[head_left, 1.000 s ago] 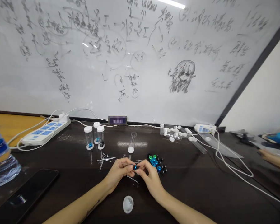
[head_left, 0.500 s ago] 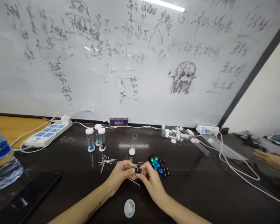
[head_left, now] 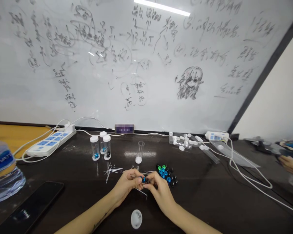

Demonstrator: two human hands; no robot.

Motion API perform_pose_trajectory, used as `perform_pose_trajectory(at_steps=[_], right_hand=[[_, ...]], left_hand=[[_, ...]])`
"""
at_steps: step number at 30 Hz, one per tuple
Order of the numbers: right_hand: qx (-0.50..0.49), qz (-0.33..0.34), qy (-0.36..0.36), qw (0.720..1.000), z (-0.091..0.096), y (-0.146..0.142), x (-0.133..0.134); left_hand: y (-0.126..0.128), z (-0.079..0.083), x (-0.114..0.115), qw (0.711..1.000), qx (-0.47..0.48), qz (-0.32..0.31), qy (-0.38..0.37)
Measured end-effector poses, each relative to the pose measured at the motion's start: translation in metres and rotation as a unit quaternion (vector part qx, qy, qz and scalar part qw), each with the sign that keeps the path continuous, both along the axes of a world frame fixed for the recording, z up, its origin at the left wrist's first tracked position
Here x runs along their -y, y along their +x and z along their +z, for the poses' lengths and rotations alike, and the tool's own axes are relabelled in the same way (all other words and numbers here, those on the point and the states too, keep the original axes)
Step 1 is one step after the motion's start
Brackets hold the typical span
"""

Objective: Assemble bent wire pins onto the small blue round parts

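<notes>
Centrally, both hands' fingers pinch blue knob (head_left: 144, 179), L hand (head_left: 127, 184), R hand (head_left: 159, 190), knob pile (head_left: 166, 173) beside, pins (head_left: 112, 169) near.

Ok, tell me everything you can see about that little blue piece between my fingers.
The small blue piece looks like shiny anodised metal, roughly cylindrical, with a dark part on one side. It is pinched above the dark table between the fingertips of the left hand and right hand. Finer detail is too small to tell.
</notes>
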State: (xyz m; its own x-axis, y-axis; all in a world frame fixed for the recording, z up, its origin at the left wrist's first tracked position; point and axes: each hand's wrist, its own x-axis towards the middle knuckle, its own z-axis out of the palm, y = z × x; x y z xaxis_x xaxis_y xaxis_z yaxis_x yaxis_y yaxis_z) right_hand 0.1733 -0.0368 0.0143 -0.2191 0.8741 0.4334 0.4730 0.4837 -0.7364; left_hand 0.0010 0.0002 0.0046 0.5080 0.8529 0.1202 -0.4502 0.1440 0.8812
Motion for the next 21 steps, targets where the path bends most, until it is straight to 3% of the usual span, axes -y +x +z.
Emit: perform_pose_trajectory(at_steps=[4,10,15,21], right_hand=[[-0.003,0.009,-0.030,1.000,0.0013,0.0007,-0.0010],[-0.001,-0.017,0.012,1.000,0.0003,-0.0001,-0.0008],[-0.003,0.010,-0.024,1.000,0.0030,0.0007,0.0001],[-0.007,-0.020,0.019,1.000,-0.0002,0.0004,0.0000]], left_hand=[[0.0009,0.0033,0.0016,1.000,-0.009,-0.005,0.004],[0.0009,0.0037,0.0009,1.000,-0.006,0.012,0.008],[0.0004,0.0036,0.0010,1.000,-0.004,-0.004,-0.002],[0.0005,0.0034,0.0004,1.000,0.000,0.001,-0.009]])
